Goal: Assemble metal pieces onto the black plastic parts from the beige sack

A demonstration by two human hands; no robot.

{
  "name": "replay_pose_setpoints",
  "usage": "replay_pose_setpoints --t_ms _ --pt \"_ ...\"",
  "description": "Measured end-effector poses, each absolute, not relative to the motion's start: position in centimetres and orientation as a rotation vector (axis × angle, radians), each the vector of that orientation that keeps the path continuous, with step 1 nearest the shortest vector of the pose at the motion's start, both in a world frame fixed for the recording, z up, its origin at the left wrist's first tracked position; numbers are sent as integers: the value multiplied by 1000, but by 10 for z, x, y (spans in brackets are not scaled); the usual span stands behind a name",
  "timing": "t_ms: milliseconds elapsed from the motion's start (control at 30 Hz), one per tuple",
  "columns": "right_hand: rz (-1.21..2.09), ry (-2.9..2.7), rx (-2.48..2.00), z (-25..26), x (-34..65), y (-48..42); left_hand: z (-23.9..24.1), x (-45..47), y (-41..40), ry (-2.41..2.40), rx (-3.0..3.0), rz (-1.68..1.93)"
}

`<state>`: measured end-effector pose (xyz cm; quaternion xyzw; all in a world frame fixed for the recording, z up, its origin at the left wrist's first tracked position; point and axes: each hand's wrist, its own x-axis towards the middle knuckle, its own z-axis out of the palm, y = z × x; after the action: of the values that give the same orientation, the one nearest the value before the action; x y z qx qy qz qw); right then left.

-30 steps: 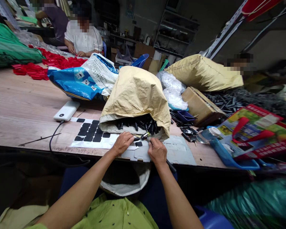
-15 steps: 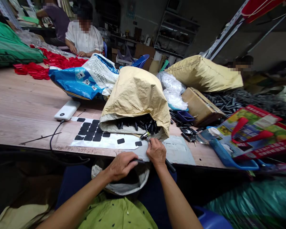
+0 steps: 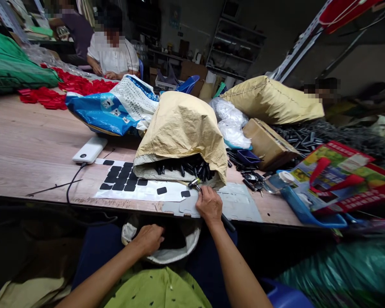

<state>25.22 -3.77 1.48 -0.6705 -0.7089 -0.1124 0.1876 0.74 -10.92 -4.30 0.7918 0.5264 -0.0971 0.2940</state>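
My right hand (image 3: pixel 209 206) rests on the table edge, fingers closed round a small tool with a metal tip and a dark handle (image 3: pixel 195 184). The tip points at the mouth of a tan paper sack (image 3: pixel 182 128) that spills several black plastic parts (image 3: pixel 192 167). My left hand (image 3: pixel 150 239) is below the table edge, over the open mouth of a white bag (image 3: pixel 179 252) in my lap; its fingers are curled and I cannot see what is in them. A white backing sheet with black adhesive pads (image 3: pixel 123 182) lies left of my right hand.
A white power bank (image 3: pixel 90 149) with a black cable lies on the wooden table (image 3: pixel 34 145). A blue-white sack (image 3: pixel 111 107), red parts (image 3: pixel 67 85), a cardboard box (image 3: pixel 269 143) and a colourful bag (image 3: pixel 336 179) crowd the table. A person in white sits at the far side.
My left hand left the table by the sack's mouth, carried a black part down, and now sits over the white bag in my lap. My right hand stayed put.
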Motion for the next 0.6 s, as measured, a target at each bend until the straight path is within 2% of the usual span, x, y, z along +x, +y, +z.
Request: replay_pose_setpoints --t_ms 133,200,367,600 --pt "-315 -1998 -1885 14 252 -38 1 18 -93 1211 2076 70" --pt "-315 -1999 -1882 14 252 -38 24 24 -69 1261 2028 261" --pt "-319 -1992 -1896 15 252 -37 55 24 16 2027 1768 687" --pt "-297 -1996 -1911 16 252 -38 45 18 70 2243 1682 661"
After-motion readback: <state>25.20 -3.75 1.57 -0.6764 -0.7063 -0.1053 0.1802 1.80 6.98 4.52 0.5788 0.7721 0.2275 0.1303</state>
